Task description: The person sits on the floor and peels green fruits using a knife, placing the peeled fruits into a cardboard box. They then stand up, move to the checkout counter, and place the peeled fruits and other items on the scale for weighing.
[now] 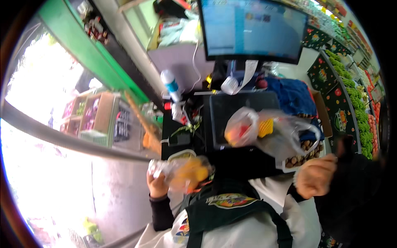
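Observation:
My left hand (158, 185) is closed around the gathered neck of a clear plastic bag (189, 173) with yellow-orange fruit inside. To the right, my right hand (316, 177) is raised with curled fingers beside a tray of nuts. Slight blur hides whether anything is in those fingers. It is apart from the loop handle of a clear plastic carrier bag (275, 142), which lies on the dark flat plate (223, 103). At that bag's left end sits a bagged red-and-yellow fruit (242, 132), next to a yellow foam net (266, 127).
A monitor (254, 31) stands at the back, with a curling paper strip (249, 74) below it. A white-and-blue bottle (170, 84) is at back left. Dark blue cloth (291, 97) lies behind the white tray of brown nuts (286, 168). Produce shelves (349, 89) run along the right.

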The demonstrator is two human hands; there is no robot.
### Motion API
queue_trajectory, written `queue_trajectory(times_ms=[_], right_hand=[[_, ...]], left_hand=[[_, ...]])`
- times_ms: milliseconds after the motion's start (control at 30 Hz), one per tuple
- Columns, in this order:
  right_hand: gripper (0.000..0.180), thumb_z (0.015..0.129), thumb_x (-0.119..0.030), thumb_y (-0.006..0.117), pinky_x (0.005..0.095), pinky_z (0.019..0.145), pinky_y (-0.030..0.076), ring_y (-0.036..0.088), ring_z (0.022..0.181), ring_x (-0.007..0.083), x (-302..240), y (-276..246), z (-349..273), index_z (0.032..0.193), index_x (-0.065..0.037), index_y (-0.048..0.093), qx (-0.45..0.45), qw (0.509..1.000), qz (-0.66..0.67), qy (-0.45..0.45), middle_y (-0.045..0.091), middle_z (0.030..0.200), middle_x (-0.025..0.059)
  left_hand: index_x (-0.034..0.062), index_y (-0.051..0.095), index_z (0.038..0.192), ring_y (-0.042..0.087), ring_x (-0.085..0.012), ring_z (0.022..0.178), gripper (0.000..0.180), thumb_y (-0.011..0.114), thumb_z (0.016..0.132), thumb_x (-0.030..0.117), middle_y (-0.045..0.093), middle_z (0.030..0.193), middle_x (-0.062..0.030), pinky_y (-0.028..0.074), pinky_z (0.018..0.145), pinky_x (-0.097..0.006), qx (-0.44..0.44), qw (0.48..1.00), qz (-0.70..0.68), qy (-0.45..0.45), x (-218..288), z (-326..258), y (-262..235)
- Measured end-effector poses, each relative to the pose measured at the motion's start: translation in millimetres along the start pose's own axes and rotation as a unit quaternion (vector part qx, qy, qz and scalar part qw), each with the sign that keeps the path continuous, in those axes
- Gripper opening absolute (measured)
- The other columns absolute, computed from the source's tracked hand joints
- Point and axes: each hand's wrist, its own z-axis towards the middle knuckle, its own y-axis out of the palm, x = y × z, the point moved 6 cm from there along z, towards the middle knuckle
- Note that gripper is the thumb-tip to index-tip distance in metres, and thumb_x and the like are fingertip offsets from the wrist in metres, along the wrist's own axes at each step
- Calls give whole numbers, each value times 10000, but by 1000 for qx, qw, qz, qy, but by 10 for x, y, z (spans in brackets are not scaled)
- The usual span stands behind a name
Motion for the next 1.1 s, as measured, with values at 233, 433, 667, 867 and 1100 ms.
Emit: queue_trajectory(times_ms=[233, 433, 667, 867, 1100], right_hand=[[752, 676, -302, 805, 409, 984, 410, 481, 1187, 339, -1076, 1713, -1049, 1287, -5, 483, -348, 819, 262, 374, 522, 1270, 187], [654, 682, -210, 786, 393, 917, 440, 557, 1063, 299, -1811, 2170, -2013, 1232, -7, 496, -337, 721, 341, 500, 561, 1153, 179], [509, 707, -140, 751, 347, 851, 465, 591, 978, 251, -1652, 1951, -2799, 1160, -27, 548, -177, 470, 453, 737, 591, 1097, 154], [102, 764, -40, 635, 355, 643, 493, 640, 719, 277, -1164, 1785, -2426, 863, -18, 649, -332, 744, 227, 533, 651, 798, 119], [177, 756, 43, 539, 369, 742, 475, 610, 800, 297, -950, 1749, -2891, 911, -11, 606, -349, 806, 141, 458, 620, 837, 136]], left_hand=[[-26, 613, 1017, 624, -157, 932, 267, 536, 779, -117, 633, 1043, -74, 511, 782, -264, -201, 940, -245, -124, 409, -178, 624], [-1, 577, 932, 636, -301, 838, 324, 508, 636, -112, 629, 858, -147, 473, 712, -309, -367, 915, -157, 64, 723, -351, 922], [26, 552, 931, 588, -317, 766, 320, 713, 655, 12, 587, 821, -124, 450, 675, -352, -326, 929, -133, 118, 643, -344, 900], [16, 473, 1184, 548, -287, 970, 586, 794, 733, 208, 538, 1060, -152, 450, 824, -363, -227, 965, -83, -99, -545, -371, 540], [-72, 523, 1055, 633, -219, 709, 701, 761, 740, 507, 613, 891, -136, 537, 642, -340, -144, 832, 146, -515, -3374, -1018, -419]])
